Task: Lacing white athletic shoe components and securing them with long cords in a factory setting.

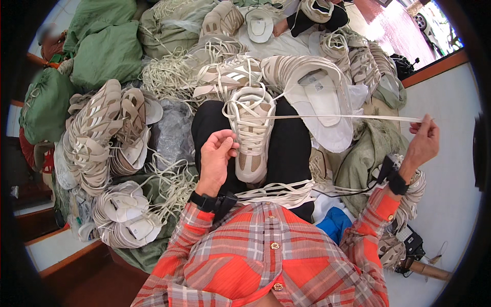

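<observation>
A beige and white sneaker (251, 146) rests on my lap between my black-trousered thighs, toe toward me, with flat cream laces criss-crossed over its tongue. My right hand (425, 139) is far out to the right, thumb and fingers pinched on a cream shoelace (360, 116). That lace runs taut and nearly level from the shoe's upper eyelets to my fingers. Beside the sneaker's left side, my left hand (219, 152) is closed, thumb against curled fingers. Whether anything is between them is hidden.
Stacked shoe uppers (94, 140) lie at the left, others (319, 97) just beyond my knees. Loose laces (169, 77) are heaped at the back, and a bundle of laces (279, 194) crosses my lap. Green sacks (105, 56) stand back left. Another person's hand (280, 27) shows at the top.
</observation>
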The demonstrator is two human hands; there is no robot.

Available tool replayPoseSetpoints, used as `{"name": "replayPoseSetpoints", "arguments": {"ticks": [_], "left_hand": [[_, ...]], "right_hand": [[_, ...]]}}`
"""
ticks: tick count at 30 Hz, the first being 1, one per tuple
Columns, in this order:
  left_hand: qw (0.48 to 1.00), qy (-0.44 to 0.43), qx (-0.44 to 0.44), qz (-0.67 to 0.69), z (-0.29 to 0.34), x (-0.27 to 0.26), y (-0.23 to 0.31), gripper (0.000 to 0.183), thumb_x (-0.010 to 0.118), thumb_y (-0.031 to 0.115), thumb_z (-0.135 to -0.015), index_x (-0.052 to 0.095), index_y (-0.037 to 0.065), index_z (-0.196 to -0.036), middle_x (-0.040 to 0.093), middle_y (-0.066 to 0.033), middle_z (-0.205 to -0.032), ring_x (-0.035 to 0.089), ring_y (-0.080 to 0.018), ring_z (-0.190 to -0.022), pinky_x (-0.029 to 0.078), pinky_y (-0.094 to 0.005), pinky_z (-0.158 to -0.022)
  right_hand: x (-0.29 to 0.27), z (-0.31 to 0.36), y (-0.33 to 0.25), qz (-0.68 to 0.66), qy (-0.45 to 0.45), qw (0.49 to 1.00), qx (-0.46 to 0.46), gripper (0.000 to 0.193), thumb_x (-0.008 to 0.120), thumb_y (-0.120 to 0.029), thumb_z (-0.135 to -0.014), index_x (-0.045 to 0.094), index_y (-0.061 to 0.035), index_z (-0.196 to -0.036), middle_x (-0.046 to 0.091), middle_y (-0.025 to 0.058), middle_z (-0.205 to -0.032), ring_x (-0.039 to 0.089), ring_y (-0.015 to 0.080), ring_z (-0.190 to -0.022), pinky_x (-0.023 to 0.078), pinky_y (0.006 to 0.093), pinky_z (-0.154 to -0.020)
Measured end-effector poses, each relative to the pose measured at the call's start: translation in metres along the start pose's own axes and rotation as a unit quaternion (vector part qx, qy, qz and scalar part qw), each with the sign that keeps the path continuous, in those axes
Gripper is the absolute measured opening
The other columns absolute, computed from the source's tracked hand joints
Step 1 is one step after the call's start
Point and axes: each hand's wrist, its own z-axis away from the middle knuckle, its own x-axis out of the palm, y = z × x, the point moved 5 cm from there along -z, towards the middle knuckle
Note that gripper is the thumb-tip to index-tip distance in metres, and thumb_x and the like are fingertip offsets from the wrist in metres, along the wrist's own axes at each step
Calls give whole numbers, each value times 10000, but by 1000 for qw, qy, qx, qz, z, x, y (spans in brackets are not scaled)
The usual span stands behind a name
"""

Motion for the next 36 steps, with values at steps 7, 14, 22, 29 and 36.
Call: {"name": "replayPoseSetpoints", "arguments": {"ticks": [7, 14, 22, 29, 36], "left_hand": [[723, -186, 462, -478, -17, 81, 38, 217, 572, -1, -814, 575, 27, -1028, 533, -144, -976, 573, -349, -802, 477, -368, -647], [605, -400, 361, -587, 15, 96, 3, 232, 526, -22, -788, 592, 52, -998, 552, -132, -887, 600, -342, -799, 495, -391, -658], [518, -255, 478, -662, -33, 101, 52, 149, 621, 81, -790, 551, 43, -916, 548, -112, -849, 574, -306, -792, 466, -382, -665], [413, -252, 407, -775, -26, 92, 46, 147, 609, 98, -798, 492, 25, -851, 534, -124, -850, 549, -317, -789, 448, -400, -673], [598, -275, 400, -638, -39, 96, 62, 76, 571, 86, -813, 582, 43, -874, 516, -116, -802, 545, -320, -813, 451, -403, -685]], "right_hand": [[-26, 20, -8, -164, 32, 985, 42, 194, 626, -112, -883, 613, 69, -949, 652, 115, -759, 614, 122, -597, 547, 243, -552], [30, 83, 6, -131, -159, 971, 124, 119, 607, -85, -878, 649, 17, -924, 646, 62, -731, 612, 103, -620, 516, 245, -563], [141, 222, -30, -138, -503, 850, 72, 109, 599, -89, -832, 643, 2, -875, 632, 156, -714, 630, 255, -635, 490, 338, -596], [166, 247, -50, -57, -493, 850, -175, 54, 520, -78, -831, 545, -31, -828, 557, 168, -752, 586, 371, -690, 467, 451, -604], [169, 249, -56, -2, -518, 828, -214, 108, 528, -53, -746, 555, -36, -849, 550, 159, -745, 595, 351, -673, 476, 446, -582]]}}
